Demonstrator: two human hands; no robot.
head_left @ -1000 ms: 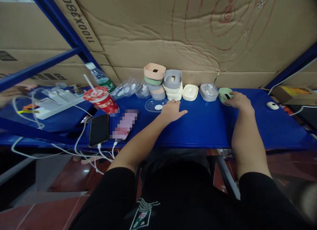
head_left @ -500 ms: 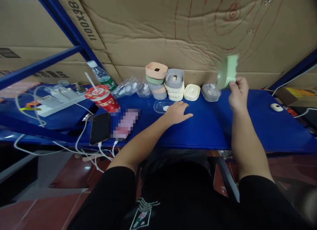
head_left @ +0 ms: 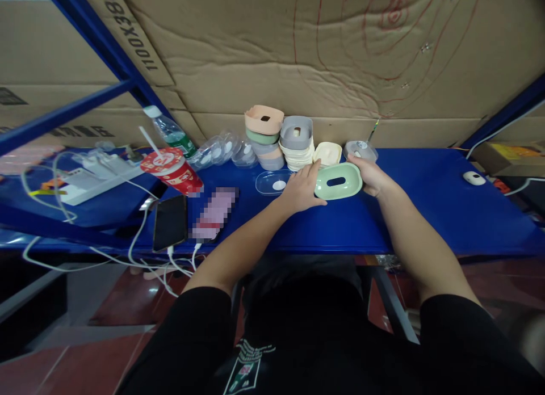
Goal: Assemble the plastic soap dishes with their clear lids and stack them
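Observation:
A light green oval dish (head_left: 353,189) with a dark blue slot showing in its middle is held by its right end in my right hand (head_left: 371,176). At its left end is my left hand (head_left: 303,189), fingers spread, nearest the dish's rim; contact is unclear. A clear oval lid (head_left: 264,182) with a white round spot lies on the blue table left of that hand. Behind stand a stack of cream pieces (head_left: 298,158) under a grey dish (head_left: 297,131), a single cream piece (head_left: 327,152), and a translucent grey container (head_left: 367,150).
Peach, green and grey dishes (head_left: 264,122) are stacked at the back, beside several clear lids (head_left: 221,150). On the left are a red cup (head_left: 172,171), a bottle (head_left: 170,131), two phones (head_left: 170,222) with cables and a power strip (head_left: 87,188). A white mouse-like object (head_left: 474,178) lies right.
My right hand has come down and left with the green dish, bringing it beside my left hand. The dish has turned so its inside shows. My left hand has barely moved.

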